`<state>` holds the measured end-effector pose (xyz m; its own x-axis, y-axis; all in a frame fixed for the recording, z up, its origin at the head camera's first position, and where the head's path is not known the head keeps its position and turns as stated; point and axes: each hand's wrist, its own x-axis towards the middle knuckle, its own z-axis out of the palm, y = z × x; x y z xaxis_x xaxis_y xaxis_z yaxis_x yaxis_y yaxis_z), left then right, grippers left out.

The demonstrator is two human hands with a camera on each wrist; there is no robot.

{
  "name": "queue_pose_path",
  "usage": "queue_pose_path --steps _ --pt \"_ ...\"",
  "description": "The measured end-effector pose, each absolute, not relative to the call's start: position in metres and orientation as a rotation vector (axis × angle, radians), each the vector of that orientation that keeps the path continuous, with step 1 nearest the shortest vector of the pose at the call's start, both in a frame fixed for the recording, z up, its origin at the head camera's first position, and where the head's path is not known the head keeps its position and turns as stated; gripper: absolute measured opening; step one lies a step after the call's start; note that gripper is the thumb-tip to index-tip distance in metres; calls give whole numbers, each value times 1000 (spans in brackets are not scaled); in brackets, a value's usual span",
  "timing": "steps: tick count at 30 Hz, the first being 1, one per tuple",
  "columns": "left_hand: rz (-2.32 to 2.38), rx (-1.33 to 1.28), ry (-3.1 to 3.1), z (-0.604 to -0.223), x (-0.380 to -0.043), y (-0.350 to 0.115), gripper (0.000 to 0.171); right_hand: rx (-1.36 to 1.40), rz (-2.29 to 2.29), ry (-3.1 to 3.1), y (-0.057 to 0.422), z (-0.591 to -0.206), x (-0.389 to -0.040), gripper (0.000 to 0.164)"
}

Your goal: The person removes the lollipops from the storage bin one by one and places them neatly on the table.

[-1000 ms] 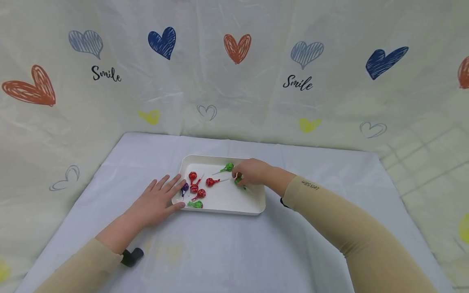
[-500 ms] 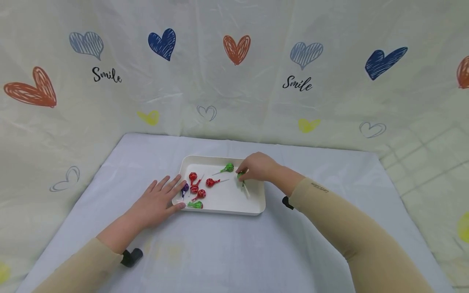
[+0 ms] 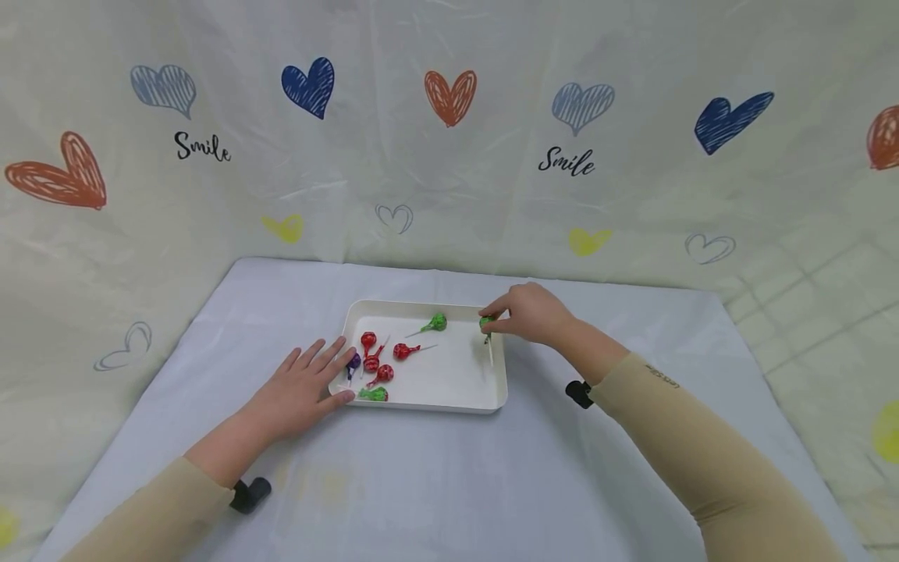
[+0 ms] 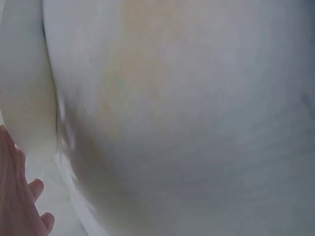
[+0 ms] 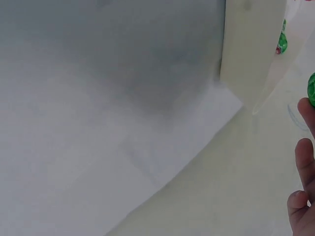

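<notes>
A white rectangular tray [image 3: 435, 386] lies on the table with wrapped lollipops in it. My right hand [image 3: 537, 314] pinches a green lollipop [image 3: 486, 321] by its head over the tray's right end, its white stick pointing down. In the right wrist view that green lollipop [image 5: 311, 91] shows at the fingertips. My left hand [image 3: 298, 389] lies with fingers spread at the tray's left edge, fingertips over the rim. Near it are a purple lollipop [image 3: 353, 361], several red lollipops [image 3: 368, 339] and a green lollipop [image 3: 374, 395]. Another green lollipop [image 3: 438, 321] lies near the back rim.
A white cloth [image 3: 435, 484] covers the table. Behind it hangs a pale curtain [image 3: 492, 195] printed with hearts and the word "Smile". Dark wrist cameras [image 3: 250, 495] sit on both forearms, close to the table.
The right hand has lifted the green lollipop and carried it right, toward the tray's right rim; its stick has swung to hang downward. The left hand stays in place.
</notes>
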<state>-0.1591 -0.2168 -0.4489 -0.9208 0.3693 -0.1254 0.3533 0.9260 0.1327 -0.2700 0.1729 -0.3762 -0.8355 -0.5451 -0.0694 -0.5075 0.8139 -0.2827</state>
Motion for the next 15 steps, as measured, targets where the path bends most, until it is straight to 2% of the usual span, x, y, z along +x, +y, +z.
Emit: queue_pose_path --steps 15 --pt "165 564 2926 -450 -160 -218 85 -656 -416 2958 228 -362 -249 33"
